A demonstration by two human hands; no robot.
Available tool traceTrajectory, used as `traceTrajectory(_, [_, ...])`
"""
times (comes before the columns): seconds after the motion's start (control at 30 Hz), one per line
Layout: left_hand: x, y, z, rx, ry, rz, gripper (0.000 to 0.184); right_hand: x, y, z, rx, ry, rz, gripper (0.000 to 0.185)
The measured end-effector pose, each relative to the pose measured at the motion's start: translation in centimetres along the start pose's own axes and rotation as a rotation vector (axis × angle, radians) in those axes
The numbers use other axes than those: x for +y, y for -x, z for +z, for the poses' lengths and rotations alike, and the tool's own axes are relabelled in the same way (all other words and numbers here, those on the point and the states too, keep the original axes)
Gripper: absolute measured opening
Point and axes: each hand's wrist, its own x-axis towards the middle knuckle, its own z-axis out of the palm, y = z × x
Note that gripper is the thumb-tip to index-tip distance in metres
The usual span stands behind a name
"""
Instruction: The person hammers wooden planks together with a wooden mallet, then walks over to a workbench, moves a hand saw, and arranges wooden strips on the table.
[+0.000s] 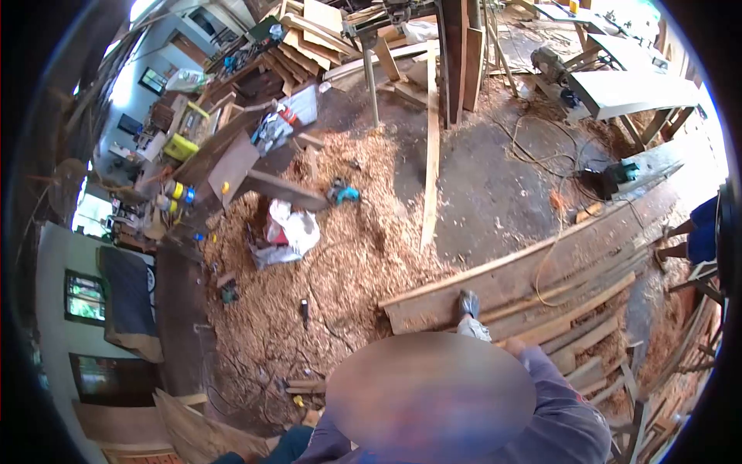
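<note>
A blurred oval covers the lower middle of the head view and hides much of my body. My right hand (512,346) shows only in part at the oval's edge, below a dark sleeve (568,406). It is close to the stacked long boards (576,309); whether it touches them or holds anything is unclear. Its fingers cannot be made out. My left hand is not visible; only some dark sleeve (328,441) shows at lower left. A shoe (468,303) rests on a wide plank (433,309) just ahead.
Wood shavings (371,247) cover the floor, with a teal power tool (344,192) and a white bag (290,232) among them. A cord (553,263) crosses the boards. Another power tool (618,176) sits on a beam. Another person's blue clothing (702,230) shows at right.
</note>
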Motion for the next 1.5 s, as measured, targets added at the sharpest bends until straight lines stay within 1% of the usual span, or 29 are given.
traceTrajectory(0.03, [0.8,0.0,-0.3,0.014,-0.222,-0.036,0.051,-1.6,-1.7,-6.3,0.162,0.022,-0.095,0.055])
traceTrajectory(0.1, [3.0,-0.6,-0.3,-0.349,-0.583,0.025,0.048,-7.2,-3.0,-16.4,0.728,-0.538,0.018,0.043])
traceTrajectory(0.17, [6.3,-0.5,1.8,-0.648,-0.686,0.101,0.045,-12.9,1.9,-27.6,0.818,-0.989,-0.234,0.032])
traceTrajectory(0.23, [9.0,-0.8,6.3,-0.760,-0.640,0.166,0.043,-16.0,2.6,-32.2,0.752,-0.895,-0.210,0.031])
traceTrajectory(0.33, [13.7,-3.3,12.9,-0.686,-0.544,0.202,0.041,-18.1,-1.0,-35.0,0.567,-0.626,-0.164,0.028])
traceTrajectory(0.4, [16.3,-6.0,16.2,-0.606,-0.537,0.204,0.041,-14.9,-8.6,-31.7,0.409,0.296,-0.543,0.029])
traceTrajectory(0.47, [19.4,-8.2,18.4,-0.529,-0.525,0.200,0.041,-14.4,-10.0,-33.0,0.034,0.155,-0.421,0.032])
traceTrajectory(0.5, [21.3,-8.9,18.0,-0.530,-0.484,0.214,0.043,-13.0,-12.5,-33.4,-0.048,0.154,-0.407,0.033])
traceTrajectory(0.53, [23.5,-10.1,17.7,-0.524,-0.438,0.233,0.045,-10.1,-16.5,-32.4,-0.059,0.173,-0.497,0.034])
traceTrajectory(0.57, [25.6,-11.9,17.0,-0.573,-0.615,0.218,0.047,-7.1,-21.0,-31.0,-0.038,0.193,-0.623,0.035])
traceTrajectory(0.6, [27.6,-13.7,16.3,-0.630,-0.793,0.213,0.050,-3.2,-28.0,-27.6,0.067,0.161,-0.897,0.037])
traceTrajectory(0.67, [28.5,-21.8,16.5,-0.697,-0.904,0.234,0.049,-11.3,-18.1,-43.8,0.083,0.214,-0.276,0.030])
traceTrajectory(0.73, [26.7,-32.8,19.3,-0.708,-0.806,0.361,0.048,-12.4,-21.4,-50.6,0.228,-0.029,-0.096,0.029])
traceTrajectory(0.77, [29.2,-39.5,21.5,-0.713,-0.822,0.465,0.048,-14.7,-22.9,-52.2,0.325,-0.298,0.072,0.029])
traceTrajectory(0.8, [36.1,-49.1,25.9,-0.716,-1.013,0.616,0.046,-18.4,-27.3,-56.5,0.397,-0.316,0.047,0.029])
traceTrajectory(0.87, [42.1,-54.7,30.4,-0.812,-1.388,0.787,0.042,-21.0,-28.1,-59.3,-0.036,0.953,-0.244,0.031])
traceTrajectory(0.9, [54.2,-55.3,31.7,-0.686,-1.425,0.740,0.036,-22.8,-29.7,-61.3,-0.062,0.664,-0.364,0.031])
traceTrajectory(0.93, [64.5,-59.3,34.6,-0.772,-1.456,0.881,0.033,-26.3,-30.8,-64.2,-0.019,0.424,-0.403,0.031])
traceTrajectory(0.97, [79.6,-57.8,34.4,-0.678,-1.330,0.711,0.034,-30.8,-31.1,-67.7,0.012,0.188,-0.456,0.032])
traceTrajectory(1.0, [89.3,-58.2,34.2,-0.364,-0.744,0.986,0.037,-37.4,-29.4,-72.5,0.114,0.006,-0.436,0.031])
traceTrajectory(1.07, [102.9,-62.5,35.6,-0.230,-0.143,1.165,0.046,-45.2,-29.2,-79.1,0.396,-0.172,-0.419,0.031])
traceTrajectory(1.1, [110.1,-62.8,33.9,-0.292,-0.012,1.149,0.044,-49.3,-29.2,-83.4,0.392,-0.167,-0.408,0.031])
traceTrajectory(1.17, [118.5,-65.7,32.7,-0.278,0.153,1.064,0.040,-56.7,-30.3,-92.1,0.358,-0.131,-0.410,0.031])
traceTrajectory(1.2, [120.6,-68.6,33.7,-0.212,0.274,1.015,0.040,-59.4,-32.3,-95.9,0.358,-0.137,-0.406,0.031])
traceTrajectory(1.27, [121.2,-77.1,36.8,-0.134,0.375,1.060,0.042,-64.9,-37.1,-103.5,0.439,-0.085,-0.613,0.032])
traceTrajectory(1.33, [118.5,-85.2,40.1,-0.058,0.184,0.904,0.038,-70.5,-41.7,-112.4,0.558,-0.052,-0.681,0.030])
traceTrajectory(1.4, [115.4,-91.6,40.9,-0.170,-0.836,0.893,0.031,-78.0,-42.1,-123.5,0.515,-0.086,-0.718,0.030])
traceTrajectory(1.47, [115.6,-90.0,39.6,-0.258,-0.176,0.728,0.027,-83.2,-44.3,-131.6,0.759,-0.141,-0.856,0.031])
traceTrajectory(1.5, [114.8,-91.0,39.5,-0.325,-0.068,0.669,0.028,-85.7,-44.9,-135.6,0.806,-0.148,-0.869,0.032])
